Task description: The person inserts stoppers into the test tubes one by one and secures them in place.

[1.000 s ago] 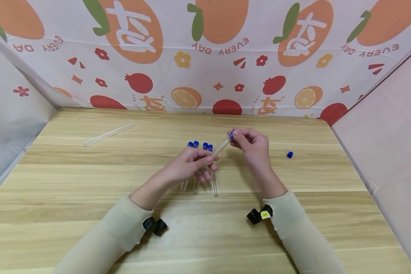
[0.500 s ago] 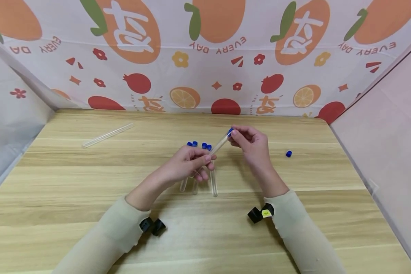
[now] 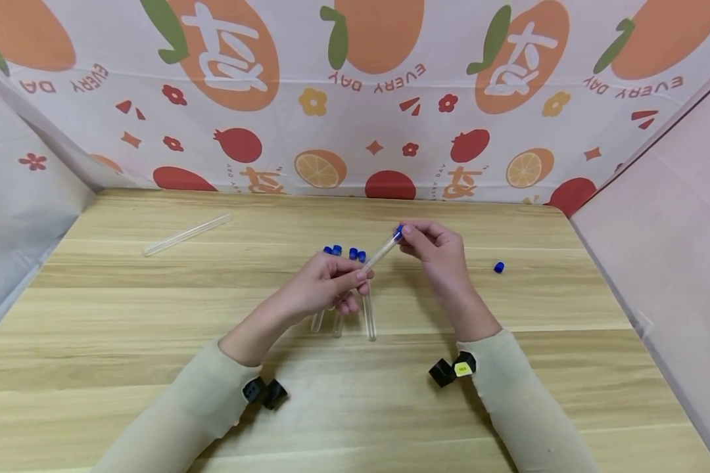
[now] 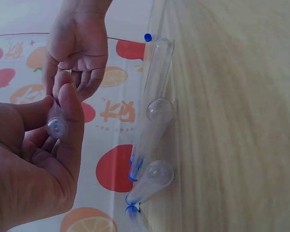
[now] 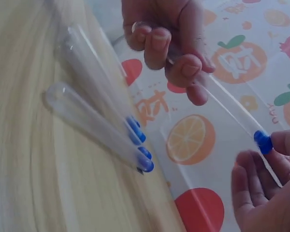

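Above the table, my left hand point(image 3: 325, 282) grips a clear test tube point(image 3: 380, 253) between thumb and fingers, the tube slanting up to the right. At its upper end my right hand point(image 3: 438, 253) pinches a blue cap point(image 3: 399, 230), which sits on the tube's mouth; in the right wrist view this cap point(image 5: 263, 141) is on the tube's end. Beneath the left hand lie several capped test tubes point(image 3: 369, 318) with blue caps point(image 3: 353, 252), their middles partly hidden by that hand. The left wrist view shows the rounded bottom of the held tube point(image 4: 57, 127).
An uncapped test tube point(image 3: 186, 234) lies at the back left of the wooden table point(image 3: 124, 315). To the right lies a loose blue cap point(image 3: 499, 267). A fruit-print cloth point(image 3: 355, 131) hangs behind the table's far edge.
Both hands keep nearly the same place, with the cap still pinched at the tube's mouth. Small shifts across the whole view come from the head camera moving.
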Tool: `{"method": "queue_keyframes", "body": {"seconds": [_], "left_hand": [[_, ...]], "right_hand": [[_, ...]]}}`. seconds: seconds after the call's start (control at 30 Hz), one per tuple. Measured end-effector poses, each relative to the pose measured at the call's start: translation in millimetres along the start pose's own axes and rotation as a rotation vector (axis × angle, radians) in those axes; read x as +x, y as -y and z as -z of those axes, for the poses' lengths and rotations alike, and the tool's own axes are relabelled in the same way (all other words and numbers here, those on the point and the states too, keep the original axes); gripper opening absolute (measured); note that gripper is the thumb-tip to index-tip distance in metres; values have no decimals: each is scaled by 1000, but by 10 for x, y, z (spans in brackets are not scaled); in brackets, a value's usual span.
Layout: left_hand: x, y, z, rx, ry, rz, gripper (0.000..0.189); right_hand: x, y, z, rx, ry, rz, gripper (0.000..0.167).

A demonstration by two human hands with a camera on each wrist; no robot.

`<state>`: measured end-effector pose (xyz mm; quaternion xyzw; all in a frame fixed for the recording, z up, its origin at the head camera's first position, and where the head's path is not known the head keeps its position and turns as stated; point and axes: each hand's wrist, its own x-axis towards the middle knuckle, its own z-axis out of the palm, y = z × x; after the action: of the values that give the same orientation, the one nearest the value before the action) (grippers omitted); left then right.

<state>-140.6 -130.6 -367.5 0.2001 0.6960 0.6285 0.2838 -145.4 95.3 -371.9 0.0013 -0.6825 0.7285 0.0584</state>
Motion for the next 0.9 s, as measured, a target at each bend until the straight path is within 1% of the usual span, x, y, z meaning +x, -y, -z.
{"method": "queue_keyframes", "body": {"seconds": [0.1, 0.2, 0.33, 0.43, 0.53, 0.6, 0.73, 0.8, 0.83, 0.9], "left_hand": [[9, -1, -6, 6, 1, 5, 31], [9, -11, -11, 14, -8, 16, 31], [1, -7, -17, 1, -13, 21, 30], [-4, 0, -21, -32, -7, 16, 29], [6, 8, -23, -51, 3, -8, 30], [19, 12, -28, -55, -6, -26, 31], [40, 24, -31, -56, -81, -40, 33], [44, 31, -31, -63, -122, -32, 34], [47, 34, -29, -67, -136, -29, 35], [55, 48, -25, -68, -143, -34, 39]], "right_hand": [[8, 2, 5, -60, -25, 68, 28], [6, -10, -15, -95, -31, 111, 26], [-6, -29, -47, -84, -30, 148, 24], [-21, -21, -61, -59, -3, 148, 24], [-29, 6, -67, -30, 36, 107, 27], [-31, 23, -71, -2, 65, 53, 32], [-36, 35, -85, 49, 138, -83, 39], [-38, 23, -94, 63, 183, -143, 41], [-40, 16, -96, 65, 205, -165, 42], [-43, -1, -96, 64, 250, -198, 43]]}}
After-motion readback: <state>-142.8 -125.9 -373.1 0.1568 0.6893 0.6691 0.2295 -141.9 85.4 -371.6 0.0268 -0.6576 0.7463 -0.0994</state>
